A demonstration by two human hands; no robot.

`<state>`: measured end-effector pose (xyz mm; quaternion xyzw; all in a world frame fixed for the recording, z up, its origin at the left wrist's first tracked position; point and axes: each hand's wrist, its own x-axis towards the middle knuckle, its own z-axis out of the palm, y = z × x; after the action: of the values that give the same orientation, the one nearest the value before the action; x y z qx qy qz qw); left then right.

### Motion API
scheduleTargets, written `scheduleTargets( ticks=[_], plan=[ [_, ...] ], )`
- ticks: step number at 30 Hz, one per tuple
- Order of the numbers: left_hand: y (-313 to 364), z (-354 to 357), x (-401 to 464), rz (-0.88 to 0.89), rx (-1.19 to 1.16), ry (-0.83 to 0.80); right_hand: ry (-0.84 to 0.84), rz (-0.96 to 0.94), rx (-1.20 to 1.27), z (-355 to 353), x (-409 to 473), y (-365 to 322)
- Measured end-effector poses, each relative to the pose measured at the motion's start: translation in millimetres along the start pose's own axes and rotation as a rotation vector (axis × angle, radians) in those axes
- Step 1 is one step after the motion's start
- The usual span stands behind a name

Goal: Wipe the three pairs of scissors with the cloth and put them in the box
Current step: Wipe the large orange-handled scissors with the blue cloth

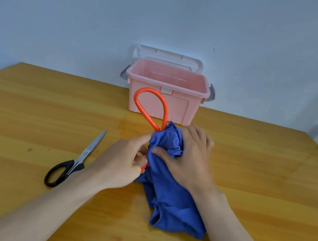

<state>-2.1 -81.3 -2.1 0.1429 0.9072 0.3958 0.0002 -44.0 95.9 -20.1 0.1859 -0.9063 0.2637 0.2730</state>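
Orange-handled scissors (151,106) pinched by left hand (123,163) fingers, right hand (187,156) gripping blue cloth (166,184) around them

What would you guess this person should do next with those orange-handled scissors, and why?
Probably keep rubbing, drawing the blue cloth along the blades. The right hand grips the cloth bunched around the orange scissors, the left hand holds a handle, and the blades are hidden inside. The pink box stands open behind them.

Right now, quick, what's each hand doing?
Left hand: pinching the orange-handled scissors by the lower handle.
Right hand: gripping the blue cloth, bunched around the scissors.
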Motion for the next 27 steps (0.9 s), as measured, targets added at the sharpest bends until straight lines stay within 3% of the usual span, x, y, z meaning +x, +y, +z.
scheduleTargets(
  ticks=[5, 16, 24, 27],
  plan=[
    [1.4, -3.1, -0.5, 0.01, -0.033, -0.027, 0.031, -0.06, 0.008, -1.2, 1.5, 4.4],
    [6.2, -13.3, -1.5, -0.03, 0.024, -0.074, -0.169, -0.066, 0.028, -17.9, 2.7, 9.9],
    [7.7, -12.2, -3.2, -0.076, -0.042, -0.115, 0.098, -0.106, 0.021, -16.8, -4.1, 1.6],
    [6.3, -11.8, -2.1, -0.112, -0.139, -0.124, 0.184, -0.279, -0.033, -11.4, -6.4, -6.3]
  ],
)
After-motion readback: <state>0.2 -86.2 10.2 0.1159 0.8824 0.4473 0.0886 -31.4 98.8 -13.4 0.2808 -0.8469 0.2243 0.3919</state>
